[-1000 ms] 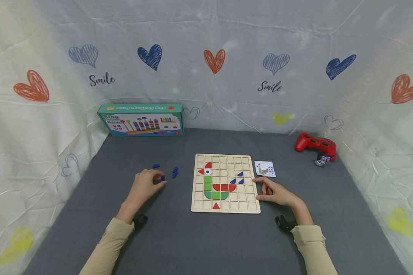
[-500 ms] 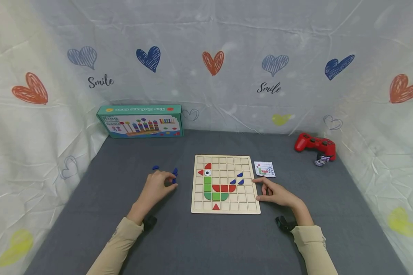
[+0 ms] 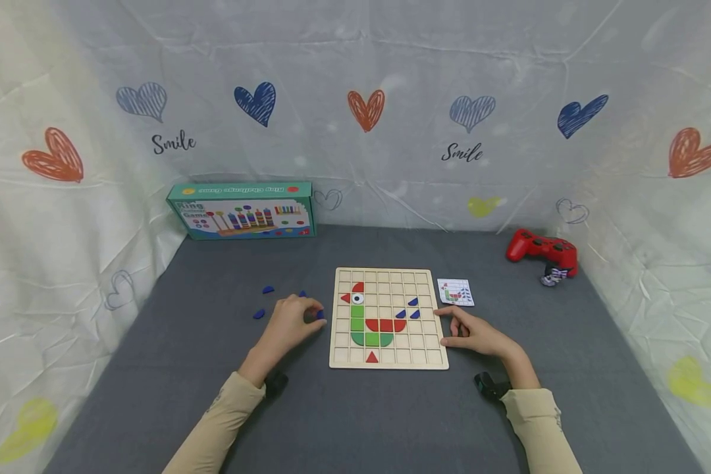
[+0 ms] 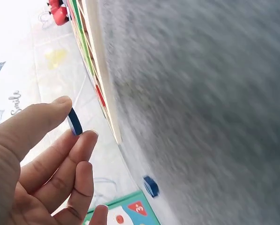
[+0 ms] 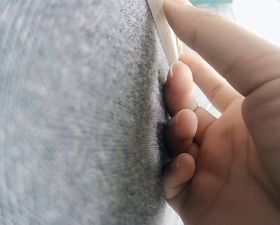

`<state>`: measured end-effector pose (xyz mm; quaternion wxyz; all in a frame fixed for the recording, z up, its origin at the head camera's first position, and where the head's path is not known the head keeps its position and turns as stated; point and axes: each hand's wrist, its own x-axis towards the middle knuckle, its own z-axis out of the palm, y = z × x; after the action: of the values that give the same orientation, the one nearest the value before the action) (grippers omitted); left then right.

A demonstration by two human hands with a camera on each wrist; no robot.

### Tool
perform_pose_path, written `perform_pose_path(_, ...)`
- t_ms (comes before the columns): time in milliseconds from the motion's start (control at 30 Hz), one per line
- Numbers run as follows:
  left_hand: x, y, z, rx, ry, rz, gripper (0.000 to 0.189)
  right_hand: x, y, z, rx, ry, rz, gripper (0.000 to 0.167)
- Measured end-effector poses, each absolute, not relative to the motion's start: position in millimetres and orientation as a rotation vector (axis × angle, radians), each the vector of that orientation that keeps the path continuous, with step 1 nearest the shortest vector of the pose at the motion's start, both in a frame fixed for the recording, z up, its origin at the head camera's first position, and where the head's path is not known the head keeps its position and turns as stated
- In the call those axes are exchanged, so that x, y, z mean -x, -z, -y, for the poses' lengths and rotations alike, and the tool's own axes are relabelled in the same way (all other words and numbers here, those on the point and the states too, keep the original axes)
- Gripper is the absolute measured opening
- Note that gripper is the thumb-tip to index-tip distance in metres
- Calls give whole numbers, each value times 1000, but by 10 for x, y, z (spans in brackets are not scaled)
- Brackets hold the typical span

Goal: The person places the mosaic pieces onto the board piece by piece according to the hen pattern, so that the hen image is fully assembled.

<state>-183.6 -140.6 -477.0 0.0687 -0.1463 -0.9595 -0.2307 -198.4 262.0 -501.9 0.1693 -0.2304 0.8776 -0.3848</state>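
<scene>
My left hand (image 3: 290, 322) pinches a small flat blue piece (image 4: 74, 122) between thumb and fingers, just left of the wooden grid board (image 3: 415, 342). The piece looks curved along one edge and is held clear of the table. On the board, coloured pieces form a bird-like figure: a red crest, a white eye tile (image 3: 358, 298), green squares, a red row (image 3: 386, 325), several blue pieces (image 3: 415, 314) and a lower red triangle (image 3: 372, 357). My right hand (image 3: 476, 332) rests at the board's right edge, index finger and thumb touching it, its other fingers bent.
Loose blue pieces lie left of the board, one at the back (image 3: 268, 289), another (image 3: 259, 314) nearer. A printed pattern card (image 3: 455, 291) lies right of the board. Behind stand a green game box (image 3: 243, 214) and a red game controller (image 3: 543, 248).
My left hand has carried the blue piece rightward to near the board's left edge. A loose blue piece formerly hidden by that hand now shows. My right hand has stayed in place.
</scene>
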Motion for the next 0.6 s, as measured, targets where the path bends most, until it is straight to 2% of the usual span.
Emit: perform_pose_path(600,1899,4736,972,631,901,2869,24,1978,5031,-2619,658,1093,-2498,57)
